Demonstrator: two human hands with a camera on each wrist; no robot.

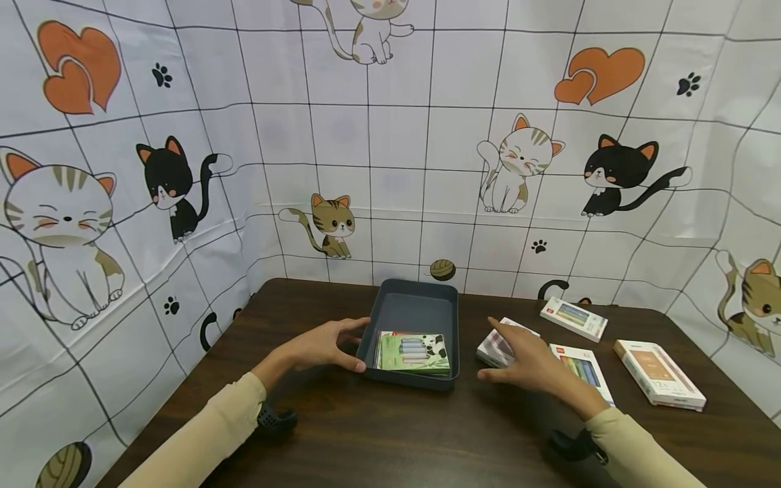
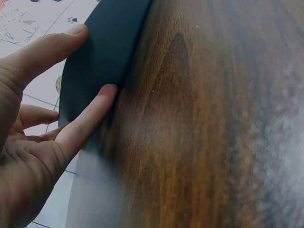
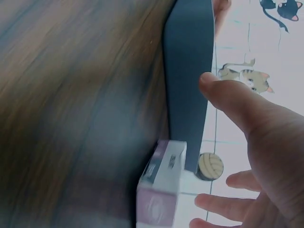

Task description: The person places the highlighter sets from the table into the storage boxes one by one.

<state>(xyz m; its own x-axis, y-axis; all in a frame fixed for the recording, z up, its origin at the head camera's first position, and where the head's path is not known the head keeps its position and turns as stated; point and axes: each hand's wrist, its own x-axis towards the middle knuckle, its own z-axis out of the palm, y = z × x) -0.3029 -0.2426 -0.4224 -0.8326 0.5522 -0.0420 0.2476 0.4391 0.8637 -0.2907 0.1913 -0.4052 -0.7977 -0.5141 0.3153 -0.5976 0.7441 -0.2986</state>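
A dark grey tray lies on the table, with flat packs in its near half, the top one green with a panda picture. My left hand is at the tray's left side, fingers fairly straight. In the left wrist view a fingertip appears to touch the tray's wall. To the tray's right, my right hand hovers with spread fingers by a small box, which it partly hides. The right wrist view shows that box apart from the fingers, in front of the tray's wall.
Right of the right hand lie a white box with coloured sticks pictured, a similar smaller box behind it, and a white and orange box. A cat-print sheet hangs behind the brown table.
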